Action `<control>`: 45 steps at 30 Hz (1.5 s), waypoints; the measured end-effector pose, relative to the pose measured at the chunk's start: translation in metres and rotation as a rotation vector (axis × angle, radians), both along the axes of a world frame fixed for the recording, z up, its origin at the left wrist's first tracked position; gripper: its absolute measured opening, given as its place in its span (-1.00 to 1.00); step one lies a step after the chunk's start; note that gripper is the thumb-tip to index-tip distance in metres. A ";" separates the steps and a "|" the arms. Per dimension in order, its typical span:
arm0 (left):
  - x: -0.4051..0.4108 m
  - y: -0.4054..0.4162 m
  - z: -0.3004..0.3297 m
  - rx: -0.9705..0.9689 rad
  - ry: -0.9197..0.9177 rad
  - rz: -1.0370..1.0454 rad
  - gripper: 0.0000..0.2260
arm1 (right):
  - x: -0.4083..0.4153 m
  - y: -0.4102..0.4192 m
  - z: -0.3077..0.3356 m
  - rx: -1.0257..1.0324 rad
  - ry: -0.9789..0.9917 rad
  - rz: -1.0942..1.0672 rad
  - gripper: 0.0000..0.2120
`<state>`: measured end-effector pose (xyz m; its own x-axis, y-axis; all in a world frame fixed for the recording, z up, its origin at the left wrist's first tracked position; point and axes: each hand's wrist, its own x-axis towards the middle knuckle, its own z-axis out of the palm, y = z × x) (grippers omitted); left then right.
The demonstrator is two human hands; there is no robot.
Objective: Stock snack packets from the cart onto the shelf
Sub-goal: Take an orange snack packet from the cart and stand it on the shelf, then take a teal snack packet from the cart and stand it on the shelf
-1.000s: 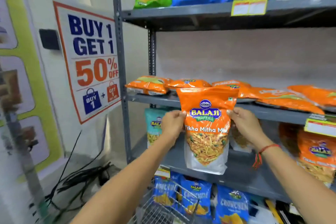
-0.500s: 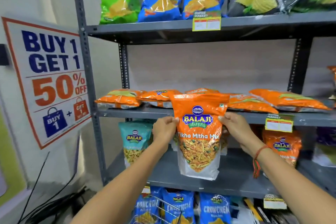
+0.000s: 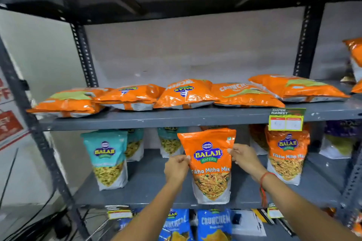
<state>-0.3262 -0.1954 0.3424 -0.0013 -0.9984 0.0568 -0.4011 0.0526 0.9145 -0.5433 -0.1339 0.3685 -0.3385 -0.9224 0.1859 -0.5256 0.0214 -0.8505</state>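
An orange Balaji Tikha Mitha Mix packet (image 3: 210,164) stands upright at the front of the lower grey shelf (image 3: 148,188), its bottom at the shelf's front edge. My left hand (image 3: 177,167) pinches its left side and my right hand (image 3: 243,155) pinches its right side. A matching orange packet (image 3: 287,155) stands to the right, a teal Balaji packet (image 3: 109,159) to the left. The cart's wire rim (image 3: 98,230) shows at the bottom, left of my left forearm.
Several orange packets (image 3: 186,94) lie flat on the middle shelf (image 3: 195,117), which carries a price tag (image 3: 286,122). Blue Crunchem packets (image 3: 214,225) sit on the shelf below. More teal packets (image 3: 170,141) stand behind. Black cables (image 3: 39,227) trail on the floor at left.
The view has closed in on the shelves. Both hands have carried the orange packet lower and further in, so its bottom now reaches the lower shelf's front edge.
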 end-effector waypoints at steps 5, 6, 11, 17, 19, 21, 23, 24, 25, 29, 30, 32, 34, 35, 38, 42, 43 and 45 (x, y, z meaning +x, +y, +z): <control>-0.056 -0.038 -0.031 0.037 -0.004 -0.014 -0.69 | -0.050 -0.041 -0.025 0.049 -0.017 -0.059 -0.75; -0.066 -0.046 -0.036 0.037 -0.010 -0.016 -0.70 | -0.059 -0.048 -0.030 0.056 -0.021 -0.065 -0.75; -0.103 -0.075 -0.050 -0.013 -0.048 0.012 -0.74 | -0.093 -0.078 -0.048 0.091 -0.020 -0.092 -0.67; -0.117 -0.085 -0.064 -0.017 -0.006 0.042 -0.74 | -0.102 -0.090 -0.065 0.082 -0.056 -0.128 -0.68; -0.116 -0.088 -0.066 0.004 0.016 0.028 -0.74 | -0.101 -0.093 -0.067 0.093 -0.067 -0.115 -0.70; -0.112 -0.089 -0.065 0.030 0.026 -0.002 -0.75 | -0.099 -0.095 -0.069 0.098 -0.084 -0.119 -0.71; -0.106 -0.086 -0.061 0.031 0.037 -0.018 -0.77 | -0.093 -0.096 -0.069 0.083 -0.124 -0.181 -0.74; -0.102 -0.083 -0.058 0.024 0.054 -0.006 -0.77 | -0.088 -0.095 -0.067 0.053 -0.167 -0.245 -0.74; -0.096 -0.080 -0.055 0.016 0.082 0.016 -0.76 | -0.081 -0.095 -0.064 0.008 -0.212 -0.328 -0.71; -0.055 -0.061 -0.036 -0.076 0.183 0.123 -0.77 | -0.037 -0.094 -0.040 -0.213 -0.246 -0.483 -0.64; -0.039 -0.055 -0.031 -0.122 0.192 0.146 -0.79 | -0.019 -0.094 -0.032 -0.241 -0.284 -0.439 -0.64; -0.001 -0.040 -0.018 -0.194 0.229 0.177 -0.81 | 0.027 -0.090 -0.016 -0.264 -0.403 -0.295 -0.67; 0.042 -0.024 -0.005 -0.229 0.317 0.209 -0.78 | 0.081 -0.082 0.001 -0.291 -0.499 -0.122 -0.77; 0.069 -0.014 0.001 -0.234 0.362 0.240 -0.76 | 0.112 -0.076 0.008 -0.298 -0.536 -0.018 -0.80; 0.139 0.013 0.016 -0.273 0.432 0.351 -0.77 | 0.191 -0.059 0.026 -0.262 -0.529 0.242 -0.76; 0.253 0.067 0.010 -0.294 0.357 0.591 -0.79 | 0.301 -0.034 0.022 -0.151 -0.450 0.517 -0.78; 0.281 0.081 0.001 -0.269 0.333 0.637 -0.81 | 0.326 -0.028 0.015 -0.115 -0.420 0.579 -0.79; 0.333 0.111 -0.024 -0.188 0.265 0.739 -0.80 | 0.372 -0.018 -0.005 -0.040 -0.360 0.702 -0.83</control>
<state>0.0071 -0.0848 0.3183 0.6926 -0.7096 0.1295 -0.1634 0.0205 0.9864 -0.1712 -0.1514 0.3637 0.2748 -0.9375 0.2135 -0.0969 -0.2479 -0.9639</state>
